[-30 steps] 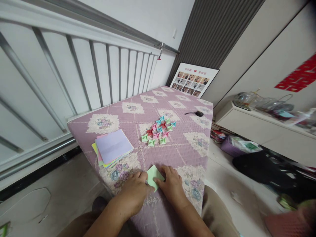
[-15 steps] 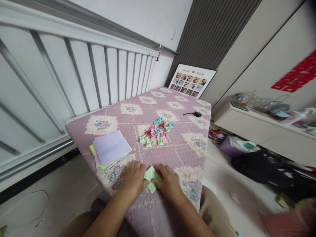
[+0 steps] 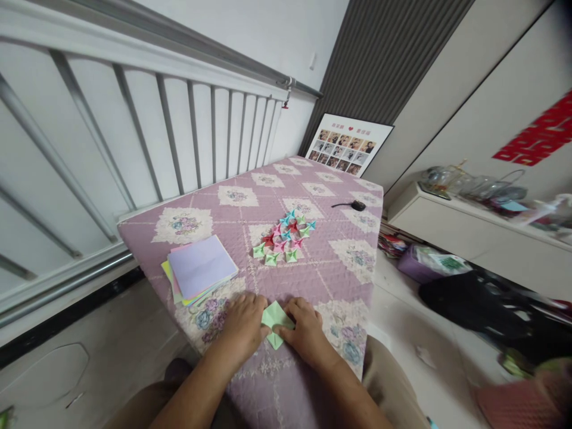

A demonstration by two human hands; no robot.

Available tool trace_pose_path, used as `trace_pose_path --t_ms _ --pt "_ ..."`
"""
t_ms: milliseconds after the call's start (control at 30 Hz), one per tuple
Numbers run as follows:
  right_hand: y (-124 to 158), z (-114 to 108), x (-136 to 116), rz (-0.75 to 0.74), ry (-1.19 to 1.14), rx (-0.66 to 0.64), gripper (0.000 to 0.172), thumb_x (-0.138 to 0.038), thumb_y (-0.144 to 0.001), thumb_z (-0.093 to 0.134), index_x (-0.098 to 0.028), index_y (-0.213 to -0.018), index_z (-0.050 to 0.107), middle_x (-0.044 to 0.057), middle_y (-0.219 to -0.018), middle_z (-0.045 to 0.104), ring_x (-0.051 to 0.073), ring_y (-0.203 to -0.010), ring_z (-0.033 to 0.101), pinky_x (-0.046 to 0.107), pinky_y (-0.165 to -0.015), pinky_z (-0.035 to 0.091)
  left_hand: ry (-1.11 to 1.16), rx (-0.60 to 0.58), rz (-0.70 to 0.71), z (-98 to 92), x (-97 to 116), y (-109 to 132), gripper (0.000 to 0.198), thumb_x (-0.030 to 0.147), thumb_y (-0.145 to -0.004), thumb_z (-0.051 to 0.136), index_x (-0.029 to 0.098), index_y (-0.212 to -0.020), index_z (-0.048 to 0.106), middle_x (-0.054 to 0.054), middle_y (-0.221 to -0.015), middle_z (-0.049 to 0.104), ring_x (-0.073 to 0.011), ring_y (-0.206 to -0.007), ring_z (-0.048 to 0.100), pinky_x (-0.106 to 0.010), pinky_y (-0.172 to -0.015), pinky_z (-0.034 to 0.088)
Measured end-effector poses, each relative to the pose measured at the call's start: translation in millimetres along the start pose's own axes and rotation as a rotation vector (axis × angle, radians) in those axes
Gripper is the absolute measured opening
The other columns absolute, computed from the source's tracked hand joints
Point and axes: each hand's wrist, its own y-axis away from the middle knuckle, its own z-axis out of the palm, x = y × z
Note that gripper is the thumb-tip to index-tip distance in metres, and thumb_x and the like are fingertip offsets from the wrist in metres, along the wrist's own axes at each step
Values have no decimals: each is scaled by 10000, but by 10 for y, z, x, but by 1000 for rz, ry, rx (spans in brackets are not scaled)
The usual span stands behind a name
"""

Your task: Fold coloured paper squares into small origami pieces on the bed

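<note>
A light green piece of folded origami paper (image 3: 276,314) lies on the table near its front edge, one corner pointing away from me. My left hand (image 3: 245,322) grips its left side, thumb on top. From the right, my right hand (image 3: 304,326) holds the opposite side, its thumb pressing on the paper near the middle. Both hands have their fingers curled, and the paper's side corners are partly hidden under them. Beyond the hands sits a cluster of small folded paper pieces (image 3: 286,235) in green, pink, red and blue.
A stack of coloured paper sheets (image 3: 202,267), lilac on top, lies at the left. The table wears a purple floral cloth (image 3: 308,280). A small black object with a cord (image 3: 357,205) rests at the far right. A white radiator (image 3: 201,131) runs along the left.
The hands stay in nearly the same place on the green paper. Slightly more of the paper's upper part shows between them.
</note>
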Motion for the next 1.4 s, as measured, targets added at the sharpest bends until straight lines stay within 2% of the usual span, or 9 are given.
trace_pose_path --t_ms 133,400,633,767,900,1000,1133,1233,1400 --pt "22 27 24 -10 -49 4 191 -294 -655 726 -213 -697 559 3 -956 590 213 -937 516 354 -805 288 -2 17 16 17 -12 -5 330 327 -773 654 251 -1068 526 -36 -1085 554 -252 -1068 461 -365 -881 321" --pt "37 24 83 -35 -270 18 225 -329 -682 710 -201 -642 530 35 -1037 618 240 -1005 529 408 -887 281 9 29 43 9 -16 -24 230 326 -760 670 219 -926 552 -35 -997 587 -239 -1002 500 -339 -849 339" --pt "24 -27 146 -60 -523 -31 261 -401 -738 643 -212 -631 498 -38 -636 557 142 -652 515 256 -645 376 194 31 135 22 -12 -80 51 205 -791 598 213 -824 559 2 -832 631 -173 -808 566 -268 -690 329" --pt "29 -88 113 -65 -568 -70 146 -351 -775 606 -212 -761 562 -44 -647 557 128 -608 493 239 -587 365 244 69 132 24 -4 -97 104 186 -781 582 195 -694 525 5 -754 589 -163 -749 541 -260 -642 313" --pt "-13 -196 10 -218 -389 10 54 -266 -782 596 -219 -765 615 -19 -708 598 156 -707 530 290 -707 357 325 138 158 22 -15 -102 117 146 -790 560 190 -686 528 12 -739 562 -150 -740 523 -251 -652 331" --pt "-60 -273 -64 -351 -219 108 93 -160 -766 571 -212 -693 594 -14 -696 596 160 -735 531 326 -775 319 343 229 232 -12 -17 -81 122 105 -810 532 197 -738 566 10 -780 571 -149 -790 527 -256 -708 361" --pt "-80 -303 -114 -492 -51 233 82 -134 -763 572 -210 -735 576 -2 -742 603 166 -767 516 348 -819 299 139 323 317 -75 14 -9 156 91 -846 493 208 -825 595 -22 -873 581 -187 -880 507 -314 -803 374" --pt "-43 -250 -94 -521 60 283 64 -159 -794 566 -218 -770 573 4 -766 606 175 -792 506 378 -877 285 -58 306 309 -82 51 37 194 159 -923 419 216 -868 596 -47 -915 578 -214 -895 488 -358 -811 370" --pt "61 -97 33 -519 140 264 121 -112 -812 526 -221 -808 578 16 -839 618 185 -852 503 411 -950 253 -207 159 288 -9 108 48 233 218 -962 363 228 -889 584 -49 -901 566 -218 -885 474 -377 -796 360"
